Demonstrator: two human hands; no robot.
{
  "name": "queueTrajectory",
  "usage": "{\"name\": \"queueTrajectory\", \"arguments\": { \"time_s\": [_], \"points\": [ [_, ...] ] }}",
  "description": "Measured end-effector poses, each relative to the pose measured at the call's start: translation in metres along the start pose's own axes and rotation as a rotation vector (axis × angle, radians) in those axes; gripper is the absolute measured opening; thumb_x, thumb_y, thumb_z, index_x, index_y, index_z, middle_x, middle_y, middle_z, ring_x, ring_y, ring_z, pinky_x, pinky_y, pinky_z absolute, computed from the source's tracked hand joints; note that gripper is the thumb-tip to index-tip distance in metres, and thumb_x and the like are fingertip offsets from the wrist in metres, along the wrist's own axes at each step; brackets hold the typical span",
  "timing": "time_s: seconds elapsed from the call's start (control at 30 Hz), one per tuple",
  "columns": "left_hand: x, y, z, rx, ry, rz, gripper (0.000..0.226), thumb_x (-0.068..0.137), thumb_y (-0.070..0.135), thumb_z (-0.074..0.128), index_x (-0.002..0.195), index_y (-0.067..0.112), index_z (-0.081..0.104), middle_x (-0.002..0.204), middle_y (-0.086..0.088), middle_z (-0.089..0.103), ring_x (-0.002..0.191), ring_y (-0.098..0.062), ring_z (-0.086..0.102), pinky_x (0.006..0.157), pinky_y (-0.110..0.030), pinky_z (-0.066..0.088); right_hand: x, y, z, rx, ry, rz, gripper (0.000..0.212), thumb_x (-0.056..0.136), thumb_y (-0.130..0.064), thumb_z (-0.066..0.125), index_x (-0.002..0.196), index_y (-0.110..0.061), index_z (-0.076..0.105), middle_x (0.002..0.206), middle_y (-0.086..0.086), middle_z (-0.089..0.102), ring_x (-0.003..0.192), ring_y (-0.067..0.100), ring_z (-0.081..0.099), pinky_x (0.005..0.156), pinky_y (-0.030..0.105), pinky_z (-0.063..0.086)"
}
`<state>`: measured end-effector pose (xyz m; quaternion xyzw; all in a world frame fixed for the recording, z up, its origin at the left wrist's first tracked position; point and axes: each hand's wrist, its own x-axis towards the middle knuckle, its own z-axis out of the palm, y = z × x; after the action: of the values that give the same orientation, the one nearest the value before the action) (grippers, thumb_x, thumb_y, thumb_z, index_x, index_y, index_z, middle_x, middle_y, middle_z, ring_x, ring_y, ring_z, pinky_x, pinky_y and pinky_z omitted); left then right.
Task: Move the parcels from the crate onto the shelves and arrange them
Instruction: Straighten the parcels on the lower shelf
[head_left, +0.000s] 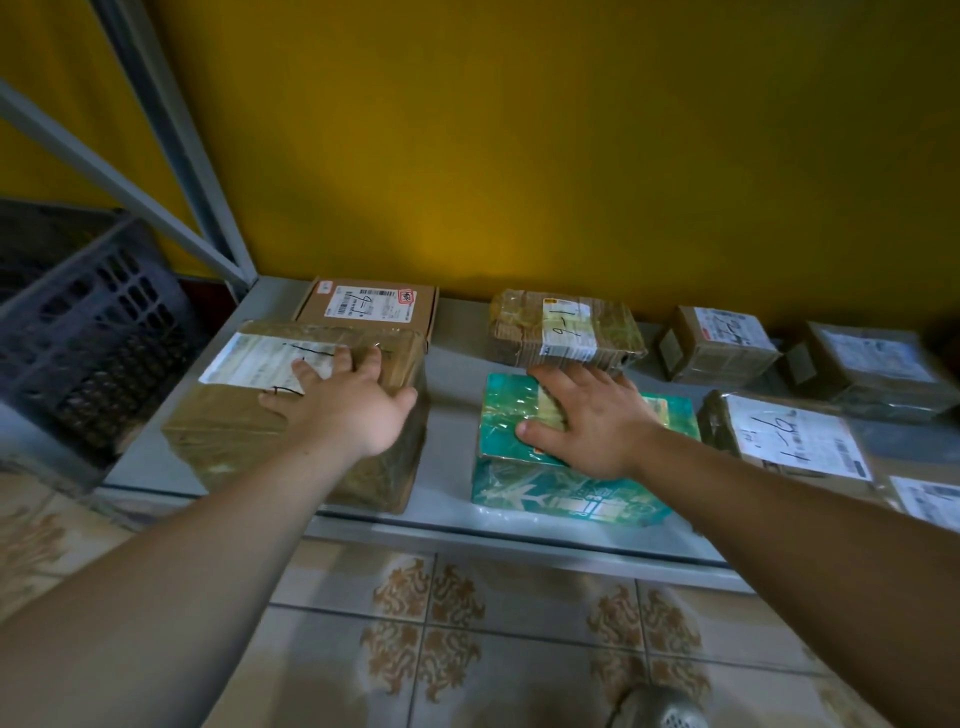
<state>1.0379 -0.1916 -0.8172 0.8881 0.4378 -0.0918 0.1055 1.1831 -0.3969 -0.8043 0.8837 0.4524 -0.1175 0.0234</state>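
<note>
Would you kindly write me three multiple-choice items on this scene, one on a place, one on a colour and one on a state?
1. Where is the crate relative to the shelf?
A. Left of it
B. On it
C. Right of it

2. What colour is the wall?
A. Blue
B. Yellow
C. White

3. How does the left hand lie on the brown parcel?
A. In a fist
B. Pinching its label
C. Flat, fingers spread

Answers:
1 A: the crate stands off the shelf's left end.
2 B: the wall behind the shelf is yellow.
3 C: the fingers lie straight and spread on the parcel's top.
</note>
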Motion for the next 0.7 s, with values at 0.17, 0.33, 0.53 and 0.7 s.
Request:
{"name": "queueTrajectory", "arguments": {
  "time_s": [0.17,0.33,0.53,0.7],
  "points": [
    [0.013,0.003,-0.002,-0.033,0.046,0.012,0.072,0.091,0.063,0.029,0.154,0.033,0.009,0.163,0.004,0.001,0.146,-0.04,-0.002,0.105,-0.077,0.005,0.004,-0.001,-0.003,0.02,-0.008,0.006,0.079,0.09,-0.075,0.034,0.155,-0.033,0.019,0.155,0.006,0.035,0.141,0.026,0.033,0.112,0.044,0.026],
    [0.014,0.002,0.002,0.019,0.037,0.023,0.076,0.09,0.07,0.025,0.154,0.035,0.005,0.163,0.003,0.0,0.147,-0.039,-0.002,0.107,-0.075,0.006,0.003,0.0,-0.002,0.024,0.007,0.001,0.079,0.091,-0.075,0.033,0.156,-0.033,0.018,0.156,0.005,0.035,0.142,0.025,0.031,0.113,0.044,0.025],
    [0.037,-0.019,-0.018,0.06,0.081,0.045,0.087,0.078,0.087,0.015,0.151,0.041,0.017,0.16,-0.001,0.021,0.144,-0.038,0.017,0.111,-0.064,0.019,0.007,0.002,-0.004,0.025,-0.026,-0.009,0.079,0.089,-0.077,0.034,0.154,-0.034,0.02,0.152,0.005,0.039,0.138,0.026,0.037,0.11,0.044,0.028],
    [0.035,-0.022,-0.004,-0.037,0.042,0.038,0.086,0.076,0.088,0.025,0.149,0.05,-0.001,0.16,0.007,-0.021,0.146,-0.035,-0.016,0.11,-0.069,-0.003,0.033,0.001,-0.025,0.189,-0.161,0.009,0.079,0.084,-0.083,0.035,0.145,-0.033,0.041,0.143,0.005,0.052,0.122,0.026,0.054,0.096,0.035,0.043]
  ]
}}
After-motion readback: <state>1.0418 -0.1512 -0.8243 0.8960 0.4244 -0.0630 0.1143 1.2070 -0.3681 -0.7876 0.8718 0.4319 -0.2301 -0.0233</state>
